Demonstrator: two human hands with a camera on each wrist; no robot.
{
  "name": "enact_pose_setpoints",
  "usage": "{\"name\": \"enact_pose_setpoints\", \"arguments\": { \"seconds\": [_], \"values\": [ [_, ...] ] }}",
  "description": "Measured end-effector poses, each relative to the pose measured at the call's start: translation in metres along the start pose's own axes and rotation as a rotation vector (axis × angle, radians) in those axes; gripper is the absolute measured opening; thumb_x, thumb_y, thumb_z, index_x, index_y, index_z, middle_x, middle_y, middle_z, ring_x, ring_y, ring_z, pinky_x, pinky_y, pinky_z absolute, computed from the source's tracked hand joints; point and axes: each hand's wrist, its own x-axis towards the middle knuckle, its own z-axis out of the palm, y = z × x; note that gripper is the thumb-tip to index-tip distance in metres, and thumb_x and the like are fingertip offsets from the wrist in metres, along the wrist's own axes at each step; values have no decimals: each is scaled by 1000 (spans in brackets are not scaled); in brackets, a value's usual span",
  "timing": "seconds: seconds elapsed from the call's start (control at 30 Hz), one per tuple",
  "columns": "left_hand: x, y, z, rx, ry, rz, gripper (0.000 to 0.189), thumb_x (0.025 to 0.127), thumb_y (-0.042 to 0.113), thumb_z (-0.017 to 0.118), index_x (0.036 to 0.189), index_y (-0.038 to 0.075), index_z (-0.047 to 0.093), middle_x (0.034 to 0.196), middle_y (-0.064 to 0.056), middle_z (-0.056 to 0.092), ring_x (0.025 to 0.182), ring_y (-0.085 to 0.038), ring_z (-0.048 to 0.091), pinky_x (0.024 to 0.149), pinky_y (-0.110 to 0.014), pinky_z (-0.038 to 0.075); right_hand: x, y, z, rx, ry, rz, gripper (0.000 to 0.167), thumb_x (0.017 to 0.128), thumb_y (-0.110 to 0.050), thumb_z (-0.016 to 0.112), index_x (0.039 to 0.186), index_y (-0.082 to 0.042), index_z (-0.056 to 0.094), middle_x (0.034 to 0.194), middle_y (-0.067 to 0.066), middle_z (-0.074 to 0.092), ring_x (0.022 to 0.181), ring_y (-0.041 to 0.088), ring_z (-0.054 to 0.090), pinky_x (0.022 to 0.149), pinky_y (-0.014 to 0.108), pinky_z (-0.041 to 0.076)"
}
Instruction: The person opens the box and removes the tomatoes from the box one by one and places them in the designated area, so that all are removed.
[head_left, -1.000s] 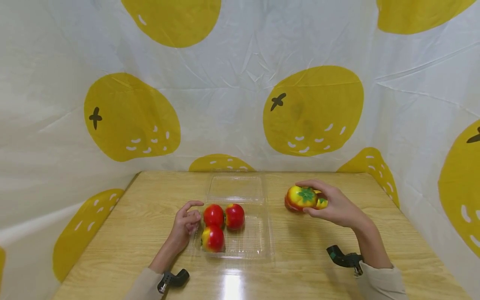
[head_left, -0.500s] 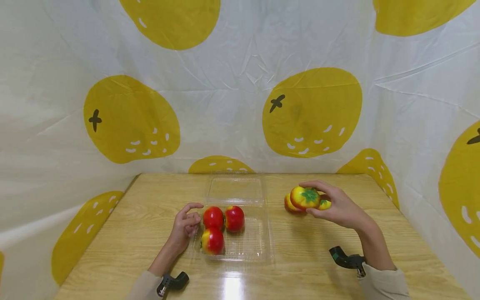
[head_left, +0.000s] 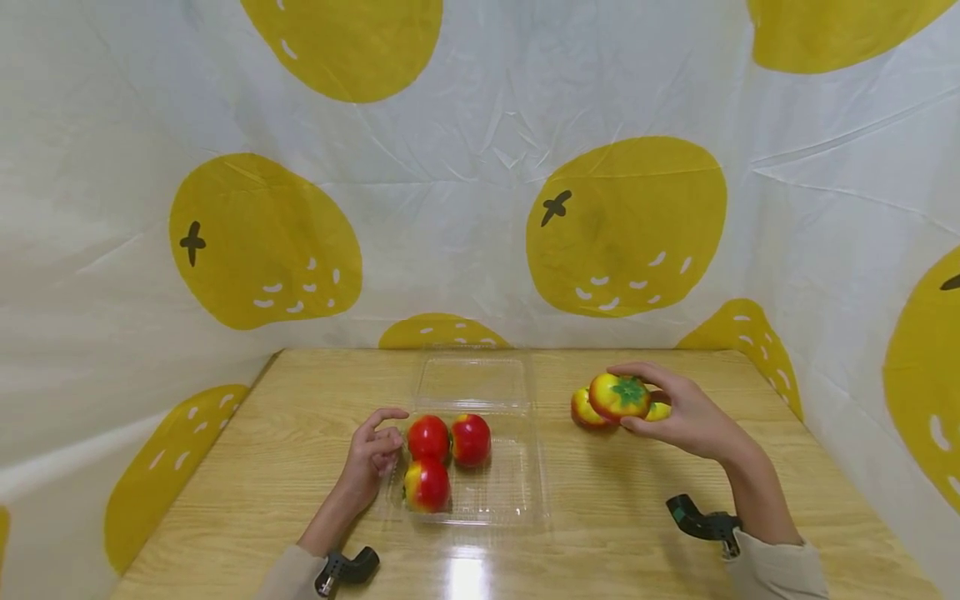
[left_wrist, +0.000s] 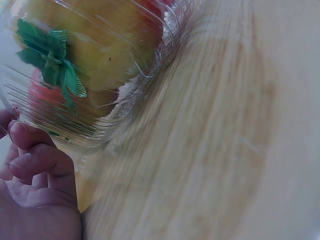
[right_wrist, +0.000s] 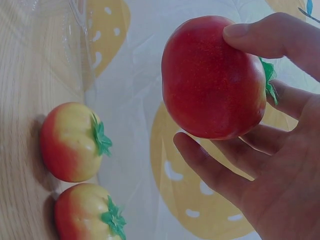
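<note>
Because three fruits [head_left: 428,438] were seated in the clear container [head_left: 501,493] in the head view, its lid [head_left: 472,382] laid open behind, the step in hand was judged to be the transfer of a fourth fruit [head_left: 619,397], which was held by the right hand [head_left: 682,417] well to the container's right. Two more fruits [head_left: 589,410] were partly hidden behind it. In the left wrist view, the fingers [left_wrist: 42,160] of the left hand [head_left: 367,457] were seen bent at the container's edge; whether the rim was pinched could not be told. In the right wrist view, the fourth fruit was shown pinched between thumb and fingers, clear of the desk [right_wrist: 17,165], its leaves turned toward the palm. For the next move, a leftward carry over the container's right wall and a gentle release into the bare part seemed to be called for.
</note>
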Motion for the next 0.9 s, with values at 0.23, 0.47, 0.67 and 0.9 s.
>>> {"name": "enact_pose_setpoints", "arguments": {
  "seconds": [0.23, 0.47, 0.67, 0.9],
  "values": [
    [1, -1, 0, 5, 8, -1, 34, 96, -7, 44, 124, 7, 55, 71, 9, 63, 50, -2, 44, 42, -25, 18, -3, 3, -2, -14, 10, 3, 59, 86, -10, 83, 140, -11, 59, 134, 11, 65, 111, -4, 56, 91, 19, 53],
    [1, -3, 0, 5, 13, 5, 35, 96, -8, 43, 124, 9, 55, 69, 9, 61, 49, -5, 40, 41, -24, 20, -5, 4, -5, -27, 14, 27, 58, 87, -12, 82, 141, -13, 59, 136, 11, 64, 112, -6, 55, 91, 20, 53],
    [1, -4, 0, 2, 11, 7, 35, 96, -8, 43, 124, 9, 56, 69, 9, 61, 48, -5, 39, 41, -23, 20, -8, 8, -7, -36, 25, 31, 59, 87, -10, 82, 141, -12, 59, 136, 12, 64, 113, -9, 54, 90, 18, 53],
    [1, -3, 0, 11, 17, -5, 33, 96, -6, 45, 125, 7, 55, 69, 10, 61, 48, -3, 41, 42, -15, 31, -11, 11, -12, -54, 40, 32, 59, 86, -9, 82, 140, -11, 59, 135, 13, 63, 112, -13, 52, 88, 16, 53]
  ]
}}
